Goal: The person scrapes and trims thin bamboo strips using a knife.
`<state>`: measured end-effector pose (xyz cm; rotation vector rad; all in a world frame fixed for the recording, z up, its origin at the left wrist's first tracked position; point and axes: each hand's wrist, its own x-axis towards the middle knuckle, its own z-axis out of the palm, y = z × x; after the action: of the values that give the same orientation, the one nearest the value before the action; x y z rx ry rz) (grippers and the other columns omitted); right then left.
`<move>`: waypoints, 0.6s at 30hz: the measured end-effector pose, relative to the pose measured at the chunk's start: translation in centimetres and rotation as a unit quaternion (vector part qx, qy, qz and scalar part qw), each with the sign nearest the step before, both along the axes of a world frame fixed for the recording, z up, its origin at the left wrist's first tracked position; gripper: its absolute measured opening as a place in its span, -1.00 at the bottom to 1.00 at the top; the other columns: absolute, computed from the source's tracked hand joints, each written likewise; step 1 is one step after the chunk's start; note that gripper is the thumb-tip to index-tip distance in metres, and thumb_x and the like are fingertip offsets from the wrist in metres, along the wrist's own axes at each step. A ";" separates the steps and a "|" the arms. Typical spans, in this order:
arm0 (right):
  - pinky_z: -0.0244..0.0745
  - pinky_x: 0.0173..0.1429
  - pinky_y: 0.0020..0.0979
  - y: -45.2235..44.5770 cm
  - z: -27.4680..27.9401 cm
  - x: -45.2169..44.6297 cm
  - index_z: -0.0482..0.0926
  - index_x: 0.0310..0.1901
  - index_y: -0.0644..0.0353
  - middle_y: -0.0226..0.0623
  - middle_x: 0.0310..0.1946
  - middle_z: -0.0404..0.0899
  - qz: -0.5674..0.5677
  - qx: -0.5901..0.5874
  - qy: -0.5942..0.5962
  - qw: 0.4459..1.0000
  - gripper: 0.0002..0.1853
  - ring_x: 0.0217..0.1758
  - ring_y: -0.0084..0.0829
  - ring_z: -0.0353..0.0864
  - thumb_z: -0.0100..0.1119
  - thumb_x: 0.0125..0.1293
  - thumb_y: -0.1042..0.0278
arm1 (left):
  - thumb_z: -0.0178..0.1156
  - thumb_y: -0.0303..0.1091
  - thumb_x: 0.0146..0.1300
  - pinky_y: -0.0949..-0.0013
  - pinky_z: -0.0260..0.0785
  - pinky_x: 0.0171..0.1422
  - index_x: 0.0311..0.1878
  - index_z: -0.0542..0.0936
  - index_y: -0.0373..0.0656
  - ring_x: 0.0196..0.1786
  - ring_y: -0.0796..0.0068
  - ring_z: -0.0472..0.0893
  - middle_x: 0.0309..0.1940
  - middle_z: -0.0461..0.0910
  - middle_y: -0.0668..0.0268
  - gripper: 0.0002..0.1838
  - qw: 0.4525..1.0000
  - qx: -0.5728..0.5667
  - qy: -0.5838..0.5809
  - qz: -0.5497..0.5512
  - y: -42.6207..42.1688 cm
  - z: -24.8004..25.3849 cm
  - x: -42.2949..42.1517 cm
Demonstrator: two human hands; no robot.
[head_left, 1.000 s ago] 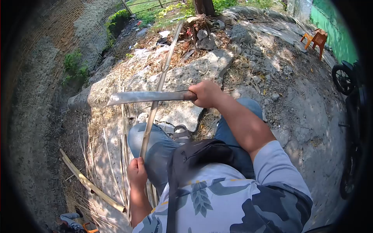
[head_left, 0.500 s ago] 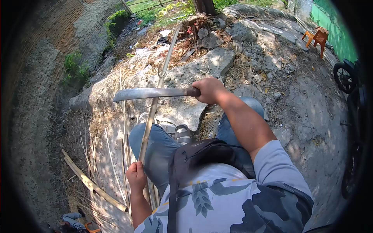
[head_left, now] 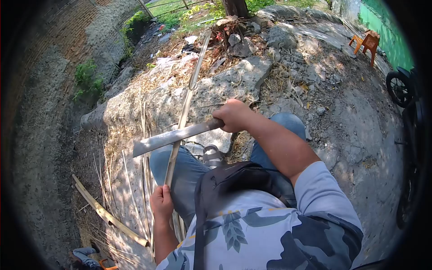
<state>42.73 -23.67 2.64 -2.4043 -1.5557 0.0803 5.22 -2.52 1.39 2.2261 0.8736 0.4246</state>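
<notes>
We are holding the near end of a long bamboo strip (head_left: 187,103) in our left hand (head_left: 161,202), on the near side of the broken concrete slab (head_left: 229,83); our fingers are folding around the strip, with the thumb pressing along it. The strip is running past our left knee (head_left: 180,168), crossing above the slab and reaching beyond it toward the tree trunk (head_left: 236,8). We are wrapping our right hand (head_left: 234,115) fully around the handle of a machete (head_left: 157,141), over the slab's near part. Its blade is slanting down to the left across the strip; we are not managing to tell whether the two are touching.

To the left of the slab's near side, thin bamboo slivers (head_left: 127,184) are lying on the ground, and a thicker split bamboo piece (head_left: 110,217) is resting farther out beside them. We are wearing a black bag (head_left: 238,177) across our body, nearer than the slab. Far to the slab's right, a plastic chair (head_left: 371,43) is standing near a green wall (head_left: 389,33).
</notes>
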 end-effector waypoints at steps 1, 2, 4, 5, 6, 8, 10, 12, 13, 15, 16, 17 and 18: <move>0.53 0.04 -0.15 0.1 -0.1 0.0 0.69 -0.26 -0.11 -0.37 -0.37 0.73 0.011 -0.004 -0.003 1.000 -0.84 -0.17 -0.23 0.77 0.34 0.08 0.21 | 0.13 -0.21 0.61 0.39 0.14 -0.45 -0.42 0.55 -0.24 -0.52 0.69 0.32 -0.63 0.41 0.44 -0.58 1.000 0.013 0.004 -0.005 -0.2 0.3 0.0; 0.53 0.03 -0.16 0.2 -0.1 0.0 0.69 -0.27 -0.11 -0.38 -0.38 0.73 0.023 -0.007 -0.007 1.000 -0.85 -0.18 -0.22 0.77 0.34 0.08 0.21 | 0.12 -0.21 0.63 0.43 0.11 -0.46 -0.43 0.55 -0.22 -0.53 0.73 0.30 -0.63 0.39 0.49 -0.57 1.000 0.027 0.007 -0.011 -0.3 0.5 0.1; 0.53 0.03 -0.16 0.1 0.4 -0.1 0.69 -0.27 -0.11 -0.38 -0.39 0.72 0.019 -0.013 -0.002 1.000 -0.84 -0.19 -0.22 0.77 0.34 0.06 0.22 | 0.12 -0.21 0.62 0.43 0.12 -0.45 -0.42 0.56 -0.22 -0.51 0.74 0.31 -0.62 0.40 0.49 -0.58 1.000 0.022 -0.009 -0.014 -0.2 0.2 0.0; 0.53 0.03 -0.17 0.0 0.6 -0.1 0.69 -0.28 -0.11 -0.38 -0.39 0.72 0.018 -0.016 0.001 1.000 -0.84 -0.19 -0.21 0.77 0.34 0.05 0.23 | 0.12 -0.21 0.62 0.43 0.13 -0.44 -0.42 0.56 -0.23 -0.50 0.74 0.32 -0.61 0.41 0.50 -0.58 1.000 0.019 -0.018 -0.015 -0.1 0.0 -0.1; 0.54 0.04 -0.15 0.0 0.6 0.0 0.69 -0.27 -0.11 -0.38 -0.39 0.73 0.021 -0.010 0.000 1.000 -0.83 -0.19 -0.21 0.77 0.34 0.05 0.23 | 0.14 -0.21 0.61 0.40 0.17 -0.44 -0.40 0.58 -0.25 -0.51 0.69 0.34 -0.62 0.43 0.45 -0.59 1.000 0.007 -0.017 -0.012 0.1 -0.3 -0.3; 0.55 0.05 -0.12 -0.2 0.5 0.2 0.70 -0.26 -0.11 -0.37 -0.39 0.73 0.025 0.003 -0.002 1.000 -0.82 -0.19 -0.19 0.77 0.33 0.04 0.23 | 0.18 -0.20 0.57 0.34 0.23 -0.42 -0.35 0.61 -0.30 -0.52 0.61 0.38 -0.64 0.46 0.36 -0.61 1.000 -0.015 -0.017 -0.007 0.6 -0.8 -0.4; 0.55 0.07 -0.10 -0.4 0.7 0.2 0.70 -0.26 -0.10 -0.37 -0.37 0.74 0.017 0.002 0.001 1.000 -0.81 -0.18 -0.18 0.77 0.34 0.03 0.22 | 0.14 -0.22 0.61 0.42 0.16 -0.43 -0.37 0.59 -0.25 -0.50 0.70 0.32 -0.61 0.41 0.48 -0.61 1.000 -0.015 -0.020 -0.013 0.3 -0.5 0.0; 0.56 0.09 -0.09 -0.4 0.8 0.2 0.69 -0.25 -0.09 -0.36 -0.36 0.74 0.015 0.000 0.001 1.000 -0.80 -0.17 -0.18 0.78 0.34 0.03 0.21 | 0.12 -0.23 0.63 0.46 0.12 -0.43 -0.37 0.58 -0.22 -0.50 0.75 0.29 -0.59 0.39 0.55 -0.61 1.000 -0.016 -0.023 -0.015 0.1 -0.4 0.1; 0.56 0.09 -0.09 -0.4 0.8 0.3 0.69 -0.25 -0.09 -0.36 -0.36 0.75 0.016 -0.003 -0.002 1.000 -0.80 -0.16 -0.17 0.78 0.35 0.03 0.21 | 0.12 -0.23 0.63 0.47 0.12 -0.42 -0.37 0.58 -0.22 -0.50 0.76 0.29 -0.59 0.38 0.55 -0.62 0.999 -0.018 -0.024 -0.015 0.1 -0.4 0.1; 0.56 0.09 -0.09 -0.4 0.7 0.4 0.69 -0.25 -0.09 -0.35 -0.35 0.75 0.018 -0.006 -0.006 1.000 -0.79 -0.16 -0.16 0.78 0.35 0.02 0.21 | 0.13 -0.23 0.63 0.47 0.12 -0.42 -0.37 0.58 -0.22 -0.50 0.76 0.28 -0.59 0.38 0.55 -0.62 0.999 -0.029 -0.030 -0.014 0.0 -0.4 0.2; 0.57 0.09 -0.09 -0.4 0.5 0.4 0.69 -0.25 -0.08 -0.35 -0.35 0.75 0.019 -0.005 -0.007 1.000 -0.79 -0.16 -0.16 0.78 0.35 0.02 0.21 | 0.13 -0.23 0.63 0.47 0.12 -0.42 -0.37 0.58 -0.23 -0.49 0.76 0.29 -0.59 0.38 0.54 -0.62 0.999 -0.038 -0.034 -0.012 -0.1 -0.2 0.2; 0.57 0.09 -0.10 -0.3 0.4 0.4 0.69 -0.25 -0.08 -0.34 -0.35 0.75 0.020 -0.005 -0.007 1.000 -0.79 -0.16 -0.16 0.78 0.35 0.02 0.20 | 0.13 -0.23 0.63 0.47 0.12 -0.42 -0.37 0.58 -0.23 -0.49 0.76 0.29 -0.60 0.39 0.54 -0.62 0.998 -0.046 -0.037 -0.010 -0.1 -0.1 0.1; 0.57 0.09 -0.10 -0.3 0.5 0.4 0.70 -0.25 -0.08 -0.34 -0.35 0.75 0.025 0.002 -0.008 1.000 -0.79 -0.16 -0.16 0.78 0.35 0.03 0.20 | 0.13 -0.23 0.63 0.46 0.13 -0.42 -0.37 0.58 -0.23 -0.49 0.75 0.29 -0.60 0.39 0.53 -0.62 0.998 -0.048 -0.037 -0.006 -0.2 -0.2 0.1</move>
<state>43.09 -23.98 3.13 -2.3697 -1.6215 0.0688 5.35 -2.70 1.24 2.1144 0.8241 0.4465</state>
